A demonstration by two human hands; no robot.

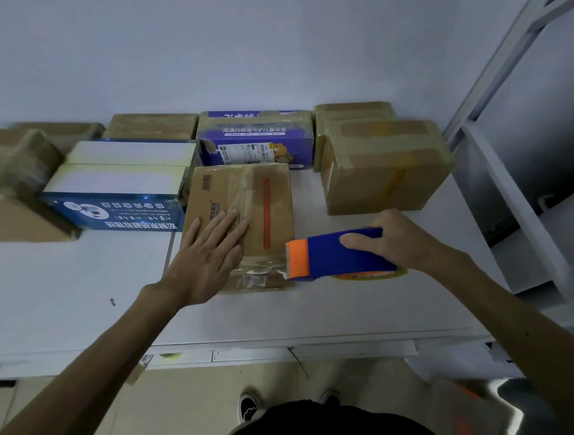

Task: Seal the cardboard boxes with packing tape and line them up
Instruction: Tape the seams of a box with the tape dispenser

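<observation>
Flat brown cardboard box [243,200] sits on the white counter [78,285], centre, near the front of a cluster of boxes. Glossy clear tape runs along its top and down over the near face.

Left hand [213,254]: fingers straight and spread, palm pressed flat on the box's near-left top. Holds nothing.

Right hand [397,239]: fingers and thumb curled around a blue tape dispenser [343,252]. The dispenser's orange front end meets the box's near-right corner.

Behind, along the wall:
- blue-and-white box [115,196], just left of the flat box
- purple printed box [255,141], directly behind it
- taped brown box [384,165], to the right, standing apart
- further brown boxes at far left [2,191]

Grey metal shelf frame [517,199] stands at the right.
</observation>
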